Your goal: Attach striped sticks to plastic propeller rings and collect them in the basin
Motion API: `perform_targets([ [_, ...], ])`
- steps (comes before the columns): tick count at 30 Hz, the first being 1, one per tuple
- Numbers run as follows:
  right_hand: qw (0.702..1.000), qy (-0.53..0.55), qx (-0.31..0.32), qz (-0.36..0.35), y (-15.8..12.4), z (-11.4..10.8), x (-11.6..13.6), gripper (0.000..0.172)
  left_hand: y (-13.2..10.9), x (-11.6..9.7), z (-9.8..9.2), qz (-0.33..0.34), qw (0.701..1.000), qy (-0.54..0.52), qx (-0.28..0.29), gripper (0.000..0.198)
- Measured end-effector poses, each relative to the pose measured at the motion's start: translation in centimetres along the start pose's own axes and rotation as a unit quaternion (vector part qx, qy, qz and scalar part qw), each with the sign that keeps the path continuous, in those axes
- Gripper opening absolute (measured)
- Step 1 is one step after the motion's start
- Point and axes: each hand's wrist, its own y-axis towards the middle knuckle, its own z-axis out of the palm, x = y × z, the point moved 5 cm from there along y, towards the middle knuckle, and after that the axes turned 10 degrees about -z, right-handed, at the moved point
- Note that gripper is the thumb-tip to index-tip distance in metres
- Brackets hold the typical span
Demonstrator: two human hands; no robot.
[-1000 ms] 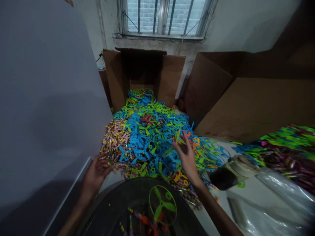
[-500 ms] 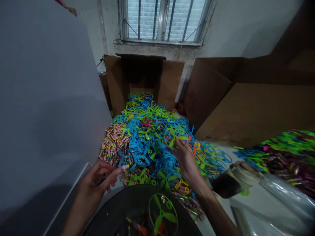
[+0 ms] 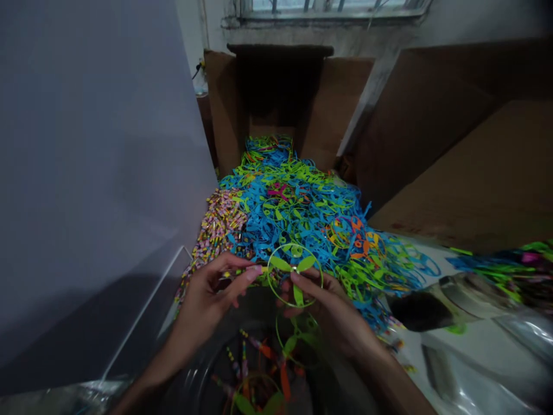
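Note:
My left hand (image 3: 207, 294) pinches a small, thin piece with a yellow tip (image 3: 263, 269), mostly covered by the fingers. That tip is close beside a green ringed propeller (image 3: 280, 263), which my right hand (image 3: 337, 308) grips by its hub and lower blade, thumb on top. I cannot tell whether the two pieces touch. Below both hands stands a black tub (image 3: 203, 351) with green and orange propellers and several multicoloured sticks inside. Behind the hands spreads a heap of blue and green propellers (image 3: 280, 222). Small pink and yellow pieces (image 3: 222, 222) lie along its left side.
A cardboard box (image 3: 224, 109) opens towards me behind the heap. Another large carton (image 3: 484, 173) stands at the right. A pale panel (image 3: 99, 161) rises on the left. At the lower right are a clear container with dark contents (image 3: 421, 311) and plastic bags (image 3: 466, 369).
My right hand has come back from the heap with the green propeller, meeting my left hand above the tub. My left hand has moved right and still pinches its small piece. The view has tilted down.

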Motion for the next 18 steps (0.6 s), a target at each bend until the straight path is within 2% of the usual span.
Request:
perform_targets([
  [4, 0.997, 0.066, -0.03, -0.018, -0.2, 1.1, 0.4, 0.016, -1.5, -0.1, 0.7, 0.024, 0.999, -0.022, 0.017, 0.013],
  [10, 0.985, 0.138, -0.092, -0.048, -1.2, 3.7, 0.6, 0.026, -2.6, -0.9, 2.3, 0.084, 0.995, 0.032, 0.043, 0.011],
  [14, 0.984, 0.149, -0.086, -0.047, -1.7, 4.7, 0.1, 0.024, -2.9, -0.8, 2.5, 0.097, 0.993, 0.06, 0.031, 0.007],
  [18, 0.988, 0.134, -0.059, -0.042, -2.0, 5.4, -0.2, 0.025, -3.2, -0.1, 2.2, 0.077, 0.994, 0.083, 0.004, 0.007],
])
